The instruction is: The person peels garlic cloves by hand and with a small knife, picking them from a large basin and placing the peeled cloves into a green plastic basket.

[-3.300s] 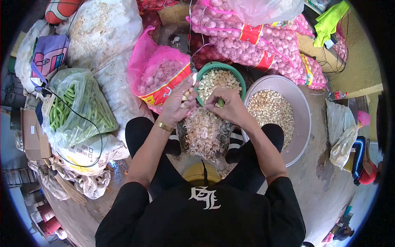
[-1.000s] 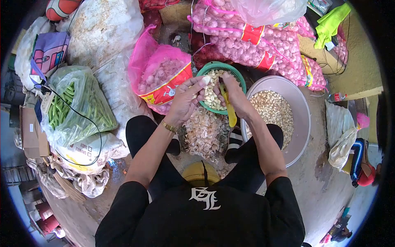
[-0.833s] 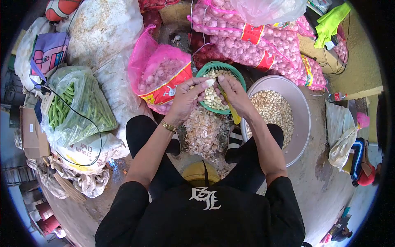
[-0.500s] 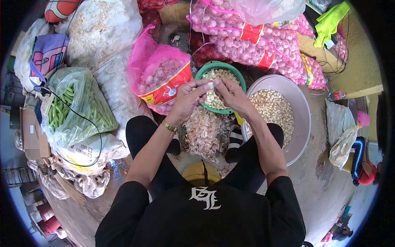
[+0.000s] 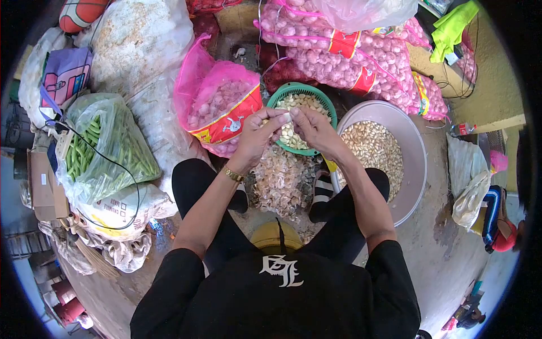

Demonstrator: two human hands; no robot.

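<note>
My left hand (image 5: 261,135) and my right hand (image 5: 316,130) meet above the green basket (image 5: 334,116), fingertips pinched together. Between them is a small pale garlic clove (image 5: 287,117), mostly covered by thumbs and fingers. Peeled cloves (image 5: 291,137) lie in the basket just beneath. A heap of papery garlic skins (image 5: 279,181) covers the floor below my hands, between my feet. At the right, a large pale basin (image 5: 415,186) holds many unpeeled-looking loose cloves (image 5: 375,152). An opened pink mesh bag (image 5: 192,70) of garlic bulbs (image 5: 223,99) stands to the left of my left hand.
Full pink mesh sacks of garlic (image 5: 350,65) are stacked at the back right. On the left are a clear bag of green beans (image 5: 113,147), a big white sack (image 5: 141,45) and a printed sack (image 5: 121,209). A plastic bottle (image 5: 463,129) lies at the right.
Both hands stay together over the basket with the clove, and only the fingers shift slightly. The camera view moves a few pixels.
</note>
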